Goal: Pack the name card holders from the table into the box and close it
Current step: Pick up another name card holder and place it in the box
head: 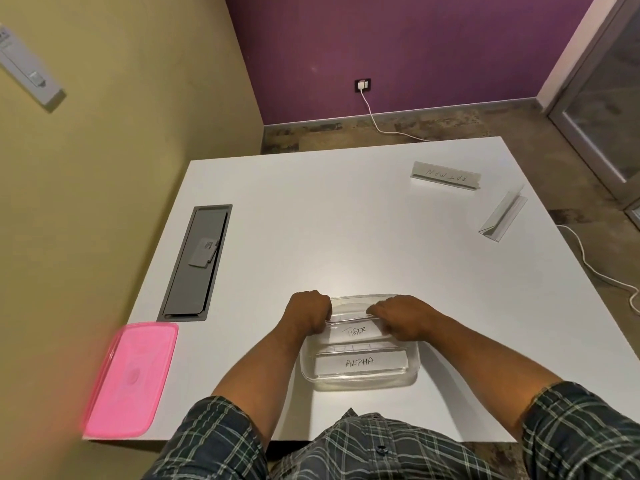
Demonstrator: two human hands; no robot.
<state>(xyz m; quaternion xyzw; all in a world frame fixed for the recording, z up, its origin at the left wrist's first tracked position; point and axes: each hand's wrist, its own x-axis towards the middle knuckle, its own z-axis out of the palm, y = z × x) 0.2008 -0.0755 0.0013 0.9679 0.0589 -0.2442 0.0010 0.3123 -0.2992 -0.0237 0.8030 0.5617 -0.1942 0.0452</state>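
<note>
Both my hands are down in the clear box, which sits on the white tabletop right in front of me, near the front edge. Left hand is curled at the left end of the TIGER card holder, fingers bent down over its top edge, so clamped on that end. Right hand does the same at the right end, fingers folded over the top & thumb side toward me; both hands are closed on it, w/ the holder spanning between them. That holder is inside the box at the far side, label facing me, tilted back a bit. Can't tell if its base touches the box floor. Just in front of it, nearer me, the ALPHA card holder lies in the box, label up. Two more holders are on the tabletop at the far right, well apart from the box: one w/ handwriting upside down to me, and a clear one lying at an angle near the right edge. Pink lid lies flat at the front left corner, off the box. Grey cable tray is set into the tabletop on the left.
</note>
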